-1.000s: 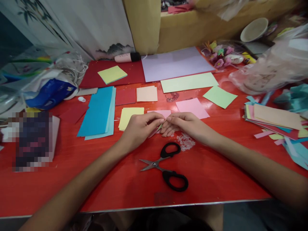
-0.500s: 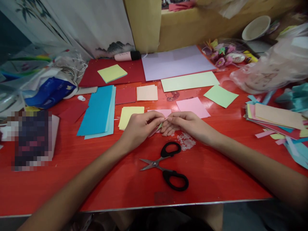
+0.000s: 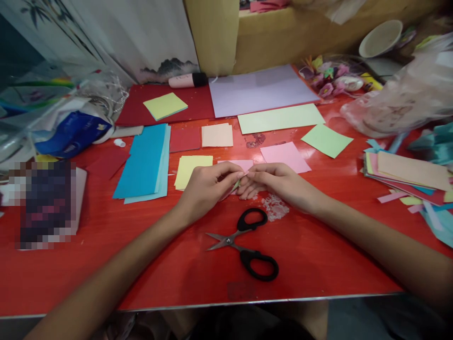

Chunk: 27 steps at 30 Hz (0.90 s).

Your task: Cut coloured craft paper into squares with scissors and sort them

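My left hand (image 3: 207,189) is closed in a pinch on a small piece of pink and green paper (image 3: 236,185). Its thumb and forefinger meet the fingertips of my right hand (image 3: 283,184), which pinches the same piece from the other side. Most of the paper is hidden by my fingers. Just below the hands, open scissors (image 3: 228,241) with black handles lie on the red table. Close behind the hands are pink paper squares (image 3: 285,157) and a yellow paper stack (image 3: 193,171).
Blue paper sheets (image 3: 143,163) lie to the left, with a blue packet (image 3: 74,134) beyond. Lilac sheets (image 3: 262,92) and a pale green strip (image 3: 281,119) are at the back. Stacked paper strips (image 3: 412,172) and a plastic bag (image 3: 389,104) occupy the right side.
Both hands keep their pinch on the paper with hardly any movement. The whole view has shifted very slightly.
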Each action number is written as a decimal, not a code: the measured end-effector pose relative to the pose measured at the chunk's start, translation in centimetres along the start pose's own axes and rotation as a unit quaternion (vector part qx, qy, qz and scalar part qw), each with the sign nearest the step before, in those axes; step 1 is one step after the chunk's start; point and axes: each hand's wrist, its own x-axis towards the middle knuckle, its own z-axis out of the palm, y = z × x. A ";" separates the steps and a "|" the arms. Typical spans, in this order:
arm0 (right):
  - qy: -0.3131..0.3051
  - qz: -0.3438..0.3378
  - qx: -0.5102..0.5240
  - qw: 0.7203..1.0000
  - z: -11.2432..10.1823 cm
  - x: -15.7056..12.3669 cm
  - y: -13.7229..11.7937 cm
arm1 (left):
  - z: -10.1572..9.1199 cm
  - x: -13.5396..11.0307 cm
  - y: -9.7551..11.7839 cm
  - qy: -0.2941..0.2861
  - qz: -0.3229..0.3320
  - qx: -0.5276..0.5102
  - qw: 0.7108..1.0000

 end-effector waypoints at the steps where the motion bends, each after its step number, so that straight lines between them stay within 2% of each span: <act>1: -0.001 -0.001 -0.002 1.000 0.0 0.0 0.0 | 0.0 0.0 0.0 -0.001 -0.001 0.000 1.000; 27: 0.005 -0.001 0.002 1.000 0.0 0.1 0.3 | 0.1 -0.1 0.1 0.001 -0.003 0.006 1.000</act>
